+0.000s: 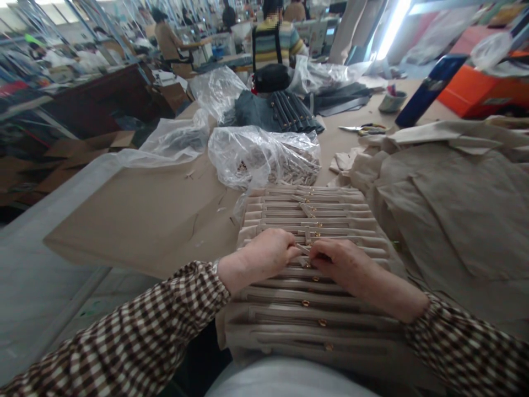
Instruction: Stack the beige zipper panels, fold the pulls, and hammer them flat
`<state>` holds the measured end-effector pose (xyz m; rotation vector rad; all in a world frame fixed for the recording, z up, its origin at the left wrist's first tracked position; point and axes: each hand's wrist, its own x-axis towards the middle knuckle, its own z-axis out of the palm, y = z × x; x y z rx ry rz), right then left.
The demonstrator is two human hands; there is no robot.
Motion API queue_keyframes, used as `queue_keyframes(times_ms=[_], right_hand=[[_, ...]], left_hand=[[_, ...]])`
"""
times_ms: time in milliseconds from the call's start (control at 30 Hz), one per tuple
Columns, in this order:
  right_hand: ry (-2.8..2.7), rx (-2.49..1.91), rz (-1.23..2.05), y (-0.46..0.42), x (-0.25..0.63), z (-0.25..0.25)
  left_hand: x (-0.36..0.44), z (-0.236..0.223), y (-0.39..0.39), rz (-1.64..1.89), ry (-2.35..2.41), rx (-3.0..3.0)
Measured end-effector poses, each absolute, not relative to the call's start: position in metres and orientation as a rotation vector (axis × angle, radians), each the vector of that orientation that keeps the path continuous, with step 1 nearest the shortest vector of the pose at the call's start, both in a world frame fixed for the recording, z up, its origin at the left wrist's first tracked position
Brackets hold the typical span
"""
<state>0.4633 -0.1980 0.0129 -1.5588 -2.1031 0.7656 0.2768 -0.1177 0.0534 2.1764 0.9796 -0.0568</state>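
Observation:
A row of beige fabric pieces [306, 320] with zippers lies overlapped in front of me, each with a small gold zipper slider [322, 322]. My left hand [268, 251] is closed in a pinch on a short beige zipper-pull strip [303, 250]. My right hand [345, 262] is closed too, its thumb and fingertips pinched at the other end of that strip, by a slider partly hidden under the fingers. On the rows farther from me, similar strips [307, 234] hang from the sliders. Those nearer to me show bare gold sliders.
Beyond the rows lies a clear plastic bag [264, 157] of small beige strips. Dark zippered pieces [285, 113] are behind it. Scissors [363, 129], a small cup [392, 101] and piled beige fabric [463, 204] are to the right. A person [273, 44] sits ahead.

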Motion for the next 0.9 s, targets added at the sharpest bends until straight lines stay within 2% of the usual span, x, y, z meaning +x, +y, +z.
queue_keyframes(times_ms=[267,467,600,767,900], right_hand=[[-1.812,-1.302,0.743,-0.198,0.442,0.038],[-1.852,-1.197,0.864,-0.192,0.438,0.029],[-1.990,-1.227,0.802,-0.194,0.452,0.031],[-1.841,-1.400,0.833,-0.206,0.468,0.034],[-1.707,-1.429,1.010,-0.214,0.469,0.030]], left_hand=[[0.287,0.058,-0.128,0.286,0.846,1.367],[0.292,0.054,-0.136,0.244,0.925,1.336],[0.285,0.048,-0.136,0.203,0.919,1.276],[0.278,0.053,-0.136,0.035,0.927,1.289],[0.279,0.053,-0.139,-0.023,0.876,1.423]])
